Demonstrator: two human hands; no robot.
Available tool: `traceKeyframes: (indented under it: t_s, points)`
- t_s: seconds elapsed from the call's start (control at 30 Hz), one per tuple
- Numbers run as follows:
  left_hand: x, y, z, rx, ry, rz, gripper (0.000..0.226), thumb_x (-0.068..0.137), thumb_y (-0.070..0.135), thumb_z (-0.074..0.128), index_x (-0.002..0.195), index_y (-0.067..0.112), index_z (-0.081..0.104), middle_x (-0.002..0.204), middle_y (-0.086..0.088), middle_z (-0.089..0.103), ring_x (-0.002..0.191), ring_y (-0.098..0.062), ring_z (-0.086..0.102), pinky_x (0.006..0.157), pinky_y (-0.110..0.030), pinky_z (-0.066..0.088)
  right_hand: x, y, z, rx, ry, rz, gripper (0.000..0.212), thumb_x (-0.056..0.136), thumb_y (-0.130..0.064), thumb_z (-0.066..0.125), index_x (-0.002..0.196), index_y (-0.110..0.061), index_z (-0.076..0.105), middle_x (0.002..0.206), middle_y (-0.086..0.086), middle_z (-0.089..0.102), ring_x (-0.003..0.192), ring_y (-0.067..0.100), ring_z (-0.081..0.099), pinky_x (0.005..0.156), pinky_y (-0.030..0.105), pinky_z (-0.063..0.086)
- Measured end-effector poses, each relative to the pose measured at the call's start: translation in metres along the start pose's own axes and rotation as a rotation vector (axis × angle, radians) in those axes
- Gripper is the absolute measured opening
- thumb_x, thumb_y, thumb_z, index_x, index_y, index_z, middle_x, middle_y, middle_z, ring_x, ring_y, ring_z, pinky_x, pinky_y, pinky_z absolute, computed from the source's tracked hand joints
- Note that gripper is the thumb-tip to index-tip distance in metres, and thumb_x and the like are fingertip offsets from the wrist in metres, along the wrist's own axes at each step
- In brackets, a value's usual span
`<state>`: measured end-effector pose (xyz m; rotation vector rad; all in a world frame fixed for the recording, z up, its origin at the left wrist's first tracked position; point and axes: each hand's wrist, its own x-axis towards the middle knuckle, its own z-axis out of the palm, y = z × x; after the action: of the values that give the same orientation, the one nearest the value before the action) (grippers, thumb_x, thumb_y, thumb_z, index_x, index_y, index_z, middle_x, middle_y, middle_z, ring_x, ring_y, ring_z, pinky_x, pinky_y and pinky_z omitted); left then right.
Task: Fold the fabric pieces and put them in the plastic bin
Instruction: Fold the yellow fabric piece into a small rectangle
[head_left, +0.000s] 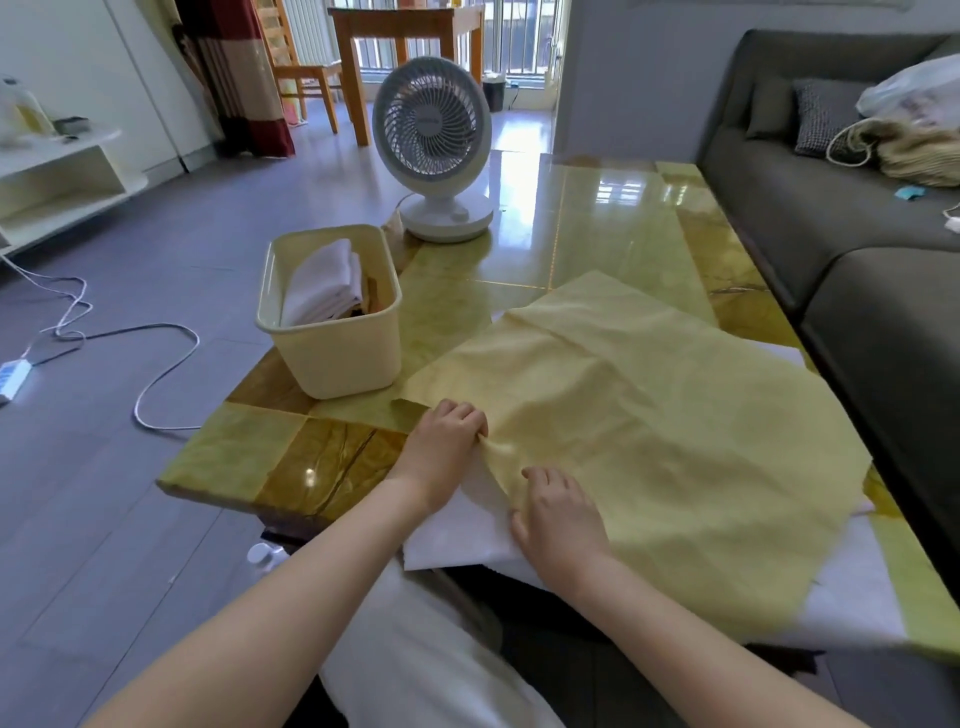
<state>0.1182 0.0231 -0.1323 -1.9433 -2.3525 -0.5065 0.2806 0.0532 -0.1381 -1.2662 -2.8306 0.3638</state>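
Note:
A large pale yellow fabric (665, 441) lies spread flat over the near right part of the glossy table, on top of a white fabric (457, 535) that peeks out at its near-left edge. My left hand (441, 447) grips the yellow fabric's left edge, bunching it. My right hand (558, 514) pinches the same edge just nearer to me, thumb under the cloth. A cream plastic bin (332, 358) stands on the table to the left, holding folded white fabric (324, 286) and something darker beside it.
A white desk fan (434, 150) stands on the table's far left corner. A grey sofa (831, 208) runs along the right side with a cushion and bags. White cables (104, 338) trail over the floor at left. A wooden table and chair stand at the back.

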Motion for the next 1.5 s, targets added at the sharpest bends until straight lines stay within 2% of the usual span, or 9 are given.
traceKeyframes:
  t_s: [0.2,0.47,0.63,0.87,1.03,1.13,1.3,1.4,1.5]
  points:
    - [-0.011,0.014,-0.012,0.043,0.093,0.040,0.019,0.091,0.002,0.050,0.100,0.016,0.060,0.107,0.002,0.063,0.113,-0.020,0.049,0.092,-0.027,0.034,-0.014,0.016,-0.020,0.065,0.042,0.055,0.018,0.094,-0.014,0.040,0.106,-0.009,0.051,0.110,0.011,0.060,0.102,0.031,0.057,0.071,0.033,0.039]
    - [-0.034,0.055,-0.027,0.010,0.091,0.068,0.032,0.091,-0.003,0.037,0.110,0.013,0.056,0.109,-0.002,0.058,0.107,-0.023,0.050,0.102,-0.024,0.023,-0.060,0.059,-0.046,0.060,0.161,0.184,0.029,0.087,-0.001,0.040,0.113,-0.012,0.047,0.102,0.013,0.065,0.096,0.033,0.063,0.070,0.034,0.045]
    - [-0.045,0.080,-0.031,-0.159,-0.165,-0.053,0.022,0.096,0.012,0.034,0.106,0.012,0.055,0.106,-0.008,0.059,0.095,-0.030,0.057,0.075,-0.034,0.042,-0.086,0.083,-0.070,-0.016,0.153,0.252,0.029,0.087,0.000,0.038,0.110,-0.010,0.053,0.104,0.013,0.064,0.097,0.032,0.062,0.069,0.032,0.043]
    - [-0.066,0.115,-0.038,-0.289,-0.702,0.033,0.017,0.093,0.017,0.043,0.077,0.015,0.050,0.072,0.000,0.045,0.070,-0.019,0.041,0.067,-0.029,0.032,-0.122,0.107,-0.096,-0.098,-0.206,0.411,0.015,0.084,-0.007,0.041,0.070,-0.014,0.042,0.074,0.001,0.045,0.064,0.018,0.044,0.049,0.025,0.030]
    - [-0.058,0.117,-0.053,-0.324,-0.837,0.023,0.024,0.091,0.019,0.052,0.067,0.021,0.052,0.064,0.006,0.044,0.056,-0.009,0.039,0.056,-0.019,0.034,-0.120,0.137,-0.114,-0.226,-0.201,0.485,0.023,0.083,-0.006,0.038,0.062,-0.017,0.035,0.066,0.000,0.040,0.056,0.015,0.037,0.048,0.025,0.025]
    - [-0.038,0.113,-0.063,-0.222,-0.746,0.031,0.023,0.088,0.015,0.055,0.065,0.017,0.052,0.062,0.005,0.042,0.055,-0.010,0.038,0.055,-0.022,0.033,-0.111,0.150,-0.124,-0.290,-0.102,0.516,0.026,0.086,-0.004,0.037,0.063,-0.017,0.038,0.068,0.000,0.043,0.058,0.016,0.041,0.051,0.025,0.031]
    - [0.006,0.109,-0.078,-0.069,-0.479,-0.104,0.014,0.090,0.012,0.056,0.099,0.009,0.066,0.091,-0.007,0.063,0.068,-0.017,0.055,0.065,-0.025,0.046,-0.086,0.165,-0.135,-0.408,0.103,0.534,0.018,0.089,-0.001,0.039,0.085,-0.013,0.051,0.083,0.003,0.053,0.084,0.023,0.060,0.061,0.029,0.038]
    - [0.034,0.108,-0.076,-0.171,-0.345,-0.220,0.018,0.093,0.004,0.044,0.090,0.011,0.060,0.072,-0.007,0.059,0.058,-0.021,0.064,0.065,-0.029,0.055,-0.064,0.177,-0.139,-0.416,0.243,0.504,0.020,0.089,-0.003,0.043,0.096,-0.011,0.061,0.096,0.006,0.062,0.086,0.026,0.062,0.063,0.029,0.041]
    - [0.063,0.106,-0.068,-0.181,-0.223,-0.266,0.025,0.091,0.002,0.040,0.095,0.007,0.064,0.095,-0.015,0.064,0.083,-0.030,0.066,0.083,-0.038,0.055,-0.038,0.192,-0.144,-0.379,0.364,0.456,0.022,0.090,-0.006,0.045,0.101,-0.012,0.063,0.102,0.008,0.061,0.089,0.029,0.063,0.066,0.030,0.040]
